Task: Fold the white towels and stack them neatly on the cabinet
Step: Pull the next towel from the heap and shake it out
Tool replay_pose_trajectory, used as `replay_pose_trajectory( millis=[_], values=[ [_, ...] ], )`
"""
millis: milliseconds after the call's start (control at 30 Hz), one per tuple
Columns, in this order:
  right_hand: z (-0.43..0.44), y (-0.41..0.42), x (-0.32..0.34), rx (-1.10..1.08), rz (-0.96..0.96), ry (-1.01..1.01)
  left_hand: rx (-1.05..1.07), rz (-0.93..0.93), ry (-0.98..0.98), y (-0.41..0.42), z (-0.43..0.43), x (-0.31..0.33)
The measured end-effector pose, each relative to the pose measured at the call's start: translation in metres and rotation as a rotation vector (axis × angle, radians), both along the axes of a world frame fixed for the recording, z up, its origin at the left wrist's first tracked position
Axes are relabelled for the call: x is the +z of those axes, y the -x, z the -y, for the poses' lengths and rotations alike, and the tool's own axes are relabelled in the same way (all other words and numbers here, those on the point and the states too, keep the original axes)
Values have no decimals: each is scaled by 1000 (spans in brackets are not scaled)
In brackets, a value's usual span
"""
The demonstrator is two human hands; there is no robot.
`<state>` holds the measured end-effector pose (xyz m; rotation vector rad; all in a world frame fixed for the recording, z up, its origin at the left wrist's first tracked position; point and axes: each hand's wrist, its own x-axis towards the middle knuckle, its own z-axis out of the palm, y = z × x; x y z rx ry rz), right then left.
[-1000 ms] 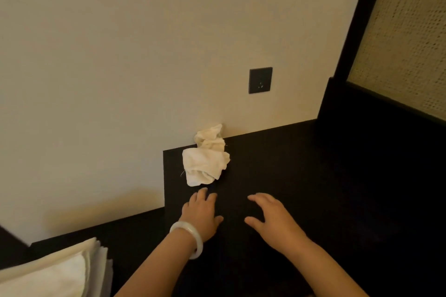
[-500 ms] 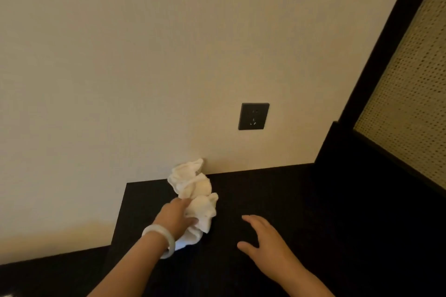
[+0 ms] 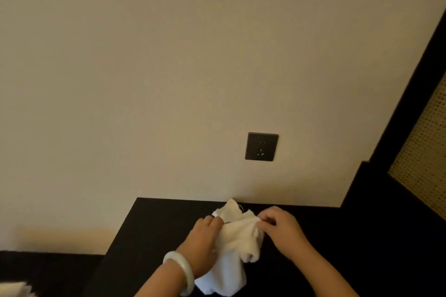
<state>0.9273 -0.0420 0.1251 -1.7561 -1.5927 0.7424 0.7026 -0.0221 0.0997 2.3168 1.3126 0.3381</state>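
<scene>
Crumpled white towel (image 3: 234,239) over the dark cabinet (image 3: 156,224), near the wall. Left hand (image 3: 202,246) grips its side; right hand (image 3: 282,231) pinches its upper edge (fingertips partly buried in cloth). White stack (image 3: 12,289) at bottom left is cropped.

One white towel (image 3: 231,241), two hands, left hand (image 3: 205,241) and right hand (image 3: 282,231), one bracelet (image 3: 185,267), one socket (image 3: 261,146), one cabinet (image 3: 156,224)

Left hand (image 3: 205,241) curled gripping, right hand (image 3: 282,231) pinching, forearms angled inward

On cabinet (image 3: 149,229): towel (image 3: 233,246) between left hand (image 3: 202,245) and right hand (image 3: 282,231); socket (image 3: 261,146) beyond; possibly cloth (image 3: 12,290) far left of left hand.
</scene>
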Motion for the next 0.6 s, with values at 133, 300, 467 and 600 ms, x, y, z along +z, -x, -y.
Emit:
replay_pose_trajectory(
  millis=[133, 300, 467, 600],
  values=[
    [-10, -23, 7, -101, -221, -33, 127, 245, -30, -17, -3, 21],
    [-4, -19, 2, 289, -313, 111, 54, 295, -105, -50, 0, 52],
    [-15, -22, 18, 60, 16, -196, 26, 176, -186, -50, -5, 80],
    [-22, -31, 59, 20, 76, -349, 61, 120, -344, -35, -15, 110]
  ],
)
